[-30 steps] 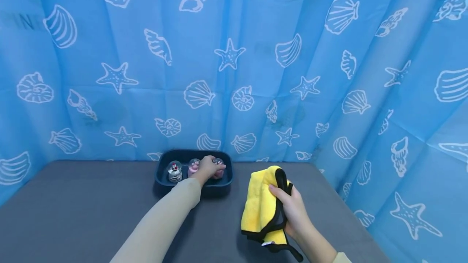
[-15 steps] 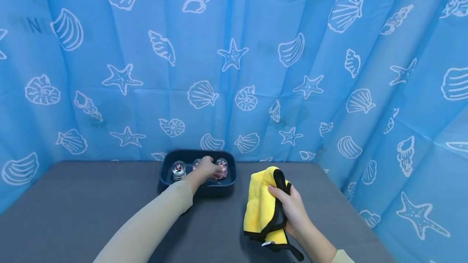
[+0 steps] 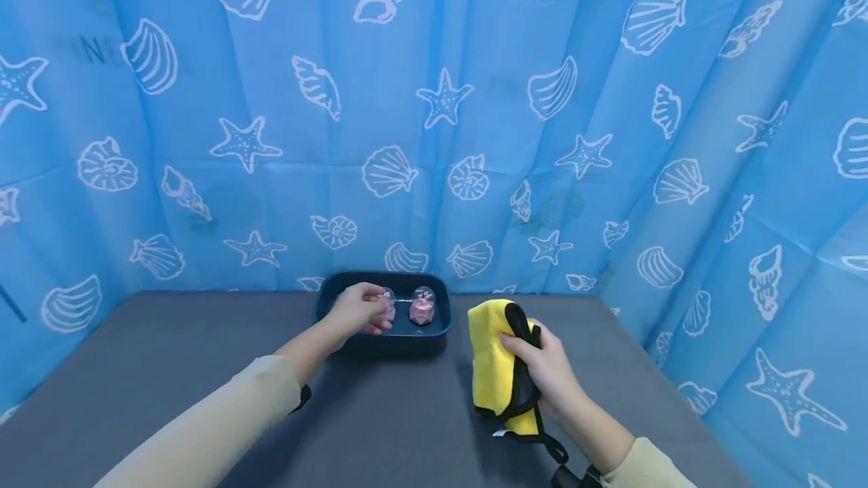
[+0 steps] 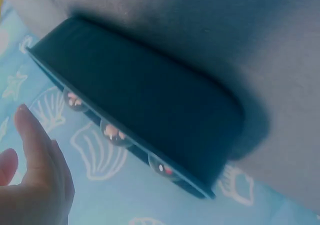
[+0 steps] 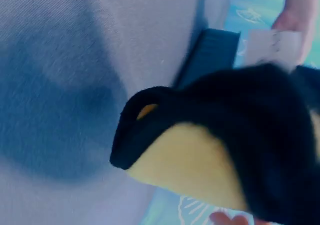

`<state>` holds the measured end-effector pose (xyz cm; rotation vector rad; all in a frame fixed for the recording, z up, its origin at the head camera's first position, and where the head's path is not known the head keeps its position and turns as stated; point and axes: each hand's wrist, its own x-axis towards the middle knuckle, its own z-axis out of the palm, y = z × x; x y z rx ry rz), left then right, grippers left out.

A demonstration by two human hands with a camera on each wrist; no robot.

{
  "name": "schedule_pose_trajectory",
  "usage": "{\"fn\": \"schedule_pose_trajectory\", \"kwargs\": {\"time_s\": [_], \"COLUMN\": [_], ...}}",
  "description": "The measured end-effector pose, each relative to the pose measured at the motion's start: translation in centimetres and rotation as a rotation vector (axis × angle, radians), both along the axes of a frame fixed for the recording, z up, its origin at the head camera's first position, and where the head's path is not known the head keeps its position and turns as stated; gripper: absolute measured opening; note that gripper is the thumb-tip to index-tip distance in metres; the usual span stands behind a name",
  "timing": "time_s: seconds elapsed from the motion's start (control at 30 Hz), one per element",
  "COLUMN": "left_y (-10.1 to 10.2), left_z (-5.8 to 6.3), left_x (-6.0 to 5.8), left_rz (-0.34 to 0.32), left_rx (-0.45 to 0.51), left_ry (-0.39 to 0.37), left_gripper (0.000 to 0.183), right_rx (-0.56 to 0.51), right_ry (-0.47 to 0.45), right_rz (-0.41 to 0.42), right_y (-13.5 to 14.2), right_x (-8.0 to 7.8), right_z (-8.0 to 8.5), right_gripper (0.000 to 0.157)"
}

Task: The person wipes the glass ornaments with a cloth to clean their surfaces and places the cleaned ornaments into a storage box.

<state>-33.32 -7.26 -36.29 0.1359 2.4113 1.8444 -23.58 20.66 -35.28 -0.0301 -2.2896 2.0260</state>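
A dark blue tray (image 3: 396, 345) stands on the table against the curtain and holds three small snow globes. The right one (image 3: 422, 307) has a pink base. Part of the middle globe (image 3: 389, 306) shows beside my left hand (image 3: 356, 309), which hovers over the left side of the tray, fingers loosely bent and holding nothing. That hand hides the left globe in the head view; its dome (image 4: 162, 167) shows above the rim in the left wrist view. To the right of the tray, my right hand (image 3: 552, 371) grips a folded yellow cloth (image 3: 493, 356) with black edging above the table.
A grey table (image 3: 393, 428) spreads in front of the tray. Behind and to the right hangs a blue curtain (image 3: 407, 111) printed with white shells and starfish.
My left hand has moved from beside the right globe leftward over the tray, so the right globe now shows fully. The right hand keeps its grip on the cloth. The head view has shifted slightly.
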Motion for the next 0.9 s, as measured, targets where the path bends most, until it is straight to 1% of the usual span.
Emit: {"fn": "schedule_pose_trajectory", "kwargs": {"time_s": [0.13,0.27,0.37,0.5,0.63,0.7,0.8,0.9], "left_y": [-1.7,-3.4,-4.6,-5.8,-6.9,-7.3,-7.9,-8.5], "left_z": [0.7,1.0,1.2,1.3,1.0,0.8,0.5,0.3], "left_x": [1.5,3.0,4.0,5.3,6.5,7.1,7.8,8.5], "left_rz": [-0.024,-0.012,-0.009,-0.018,-0.034,-0.041,-0.052,-0.056], "left_rx": [-0.028,-0.026,-0.015,0.001,0.002,0.000,0.007,0.010], "left_ry": [0.004,-0.002,-0.015,-0.024,-0.018,-0.018,-0.023,-0.026], "left_gripper": [0.043,0.042,0.043,0.045,0.046,0.046,0.046,0.046], "right_rx": [0.077,0.117,0.126,0.108,0.063,0.029,-0.012,-0.028], "right_ry": [0.010,-0.005,-0.018,-0.056,-0.114,-0.149,-0.201,-0.256], "right_rz": [0.024,0.094,0.149,0.238,0.350,0.389,0.415,0.407], "right_y": [0.0,-0.4,-0.9,-1.6,-2.1,-2.3,-2.2,-1.7], "right_x": [-0.2,0.0,0.2,0.4,0.4,0.3,0.1,-0.4], "right_z": [0.7,1.3,1.6,1.8,1.2,0.7,-0.2,-1.0], "right_gripper": [0.034,0.034,0.037,0.043,0.047,0.047,0.046,0.045]}}
